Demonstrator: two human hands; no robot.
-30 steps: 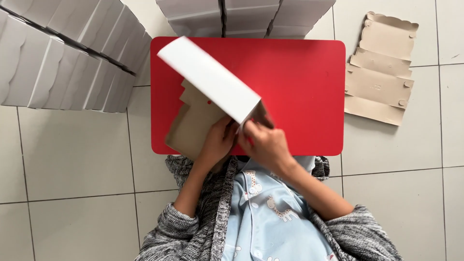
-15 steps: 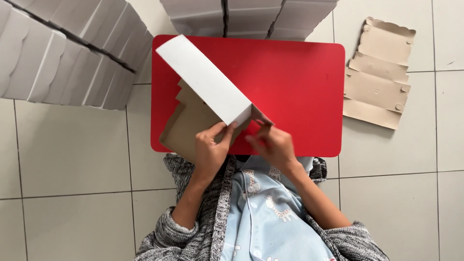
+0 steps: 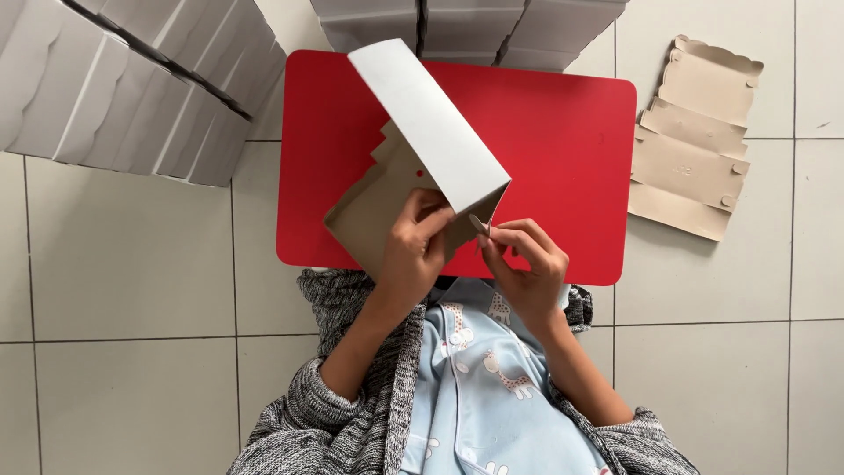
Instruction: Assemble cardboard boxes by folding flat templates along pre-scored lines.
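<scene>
The red desk [image 3: 563,132] fills the frame's centre. Over it, the half-folded cardboard box [image 3: 422,149] has tipped more upright than 1 second ago, its white panel now steeper. The left hand [image 3: 413,251] clasps its lower edge; the right hand [image 3: 527,264], just right, pinches 1 small flap [image 3: 480,225].
</scene>
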